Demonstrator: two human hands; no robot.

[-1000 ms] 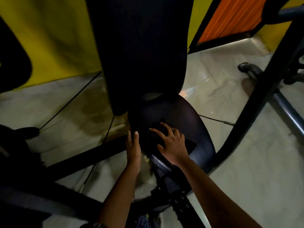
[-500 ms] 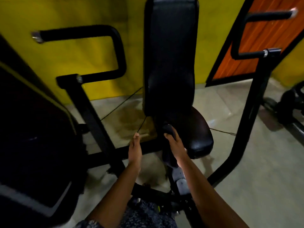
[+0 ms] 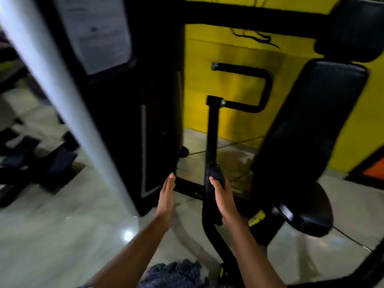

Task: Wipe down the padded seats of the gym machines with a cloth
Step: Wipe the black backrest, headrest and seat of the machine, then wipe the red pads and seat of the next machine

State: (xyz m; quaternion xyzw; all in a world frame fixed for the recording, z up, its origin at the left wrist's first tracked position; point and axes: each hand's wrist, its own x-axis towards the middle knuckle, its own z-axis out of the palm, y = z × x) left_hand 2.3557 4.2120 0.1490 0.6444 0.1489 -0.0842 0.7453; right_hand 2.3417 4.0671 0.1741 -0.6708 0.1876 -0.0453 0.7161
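Observation:
My right hand holds a dark cloth that hangs down from my fingers, in mid-air left of the machine. The black padded seat sits low at the right, with its tall black backrest leaning above it. Neither hand touches the seat. My left hand is held flat with straight fingers and holds nothing, close to the black weight-stack housing.
A grey post slants across the left. A black handle arm stands behind my hands before the yellow wall. Dark machine parts lie on the pale tiled floor at left. The view is blurred by motion.
My view swung left and pulled back from the seat. My right hand lifted the cloth off the seat pad; my left hand left the seat's edge. The seat now lies at the right.

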